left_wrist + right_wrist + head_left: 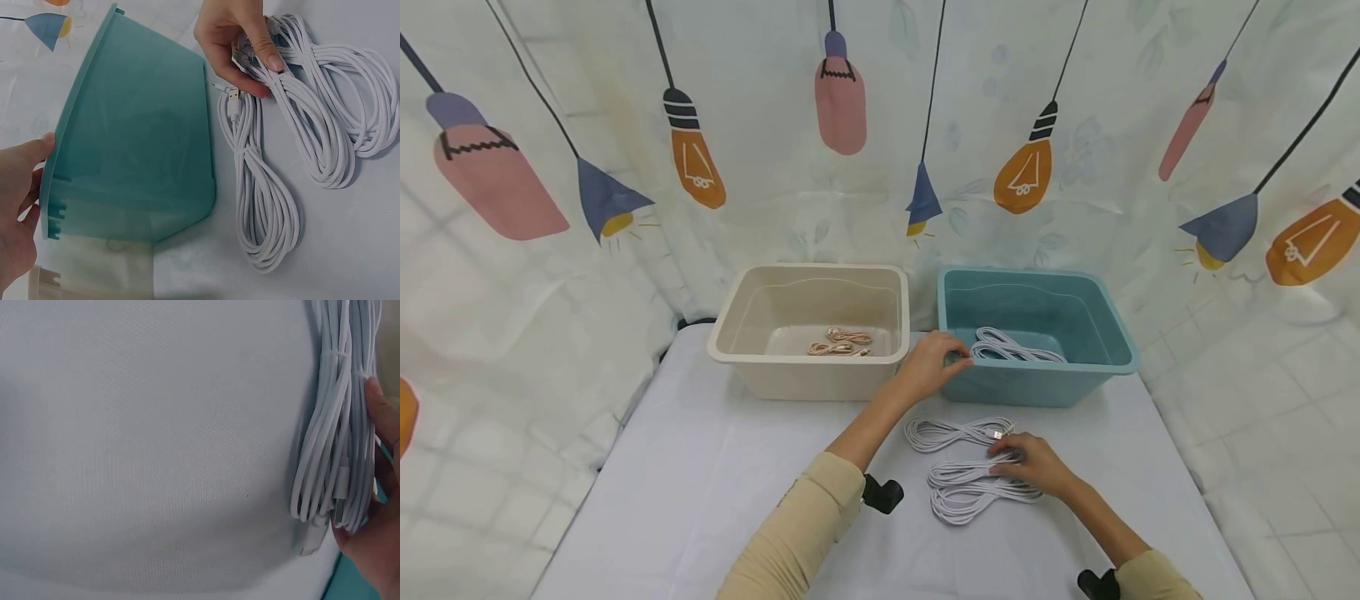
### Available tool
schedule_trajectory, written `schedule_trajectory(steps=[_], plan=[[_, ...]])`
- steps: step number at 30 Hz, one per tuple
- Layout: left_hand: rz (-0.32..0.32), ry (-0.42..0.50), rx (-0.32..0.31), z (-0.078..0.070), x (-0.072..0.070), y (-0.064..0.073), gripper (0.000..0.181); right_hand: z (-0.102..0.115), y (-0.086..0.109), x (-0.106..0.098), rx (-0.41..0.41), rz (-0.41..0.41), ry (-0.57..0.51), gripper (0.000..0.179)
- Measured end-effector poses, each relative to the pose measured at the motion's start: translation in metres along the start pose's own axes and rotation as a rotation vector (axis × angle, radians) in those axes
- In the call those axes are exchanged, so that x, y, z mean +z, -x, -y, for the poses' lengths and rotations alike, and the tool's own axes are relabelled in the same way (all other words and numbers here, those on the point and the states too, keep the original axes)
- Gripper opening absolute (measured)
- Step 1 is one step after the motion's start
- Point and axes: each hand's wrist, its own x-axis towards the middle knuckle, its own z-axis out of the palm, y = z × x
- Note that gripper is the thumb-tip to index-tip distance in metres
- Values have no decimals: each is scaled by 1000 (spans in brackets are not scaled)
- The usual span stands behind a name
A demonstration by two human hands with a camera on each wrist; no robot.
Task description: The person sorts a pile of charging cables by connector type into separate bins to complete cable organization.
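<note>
My left hand (932, 362) holds the front left rim of the teal bin (1037, 387), its thumb at the outer edge and its fingers curled over the rim. Inside that bin lie bundled white cables (1011, 346). In front of it, my right hand (1033, 464) grips one end of a tied white USB cable (306, 122) close over the tablecloth. Another white cable bundle (359, 94) lies right alongside the gripped one. A third white cable (265, 206), its USB plug (234, 103) showing, rests nearer the bin.
Left of the teal bin stands a beige bin (808, 379) with tan cable bundles (842, 342) inside. Both bins are at the back of a table with a white cloth (700, 500). A curtain printed with lamps (880, 217) hangs right behind them.
</note>
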Motion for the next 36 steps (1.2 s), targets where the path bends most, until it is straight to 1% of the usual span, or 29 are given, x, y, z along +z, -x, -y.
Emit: schedule_trajectory(steps=[4,8,12,17,20,23,29,32,36], plan=[[-3,1,1,-1,0,0,16,-2,1,3,-17,-3,55,28],[-7,0,2,-2,-1,0,15,-4,0,4,-32,-8,81,26],[-10,-3,4,-2,0,0,14,-5,0,3,-60,-4,50,22],[-8,1,1,-2,0,0,15,-5,-1,-1,-111,23,-2,18],[-6,5,-1,-2,-1,0,15,-3,0,-5,-127,31,-4,18],[-5,9,-5,-3,-1,0,15,-1,0,-9,-132,32,-7,17],[-3,15,-22,-2,0,0,14,5,0,-18,-109,50,-25,18],[-5,21,-23,-1,0,1,13,7,0,-22,-96,62,-24,19],[-7,20,-19,-1,0,1,14,9,-1,-27,-102,58,-8,19]])
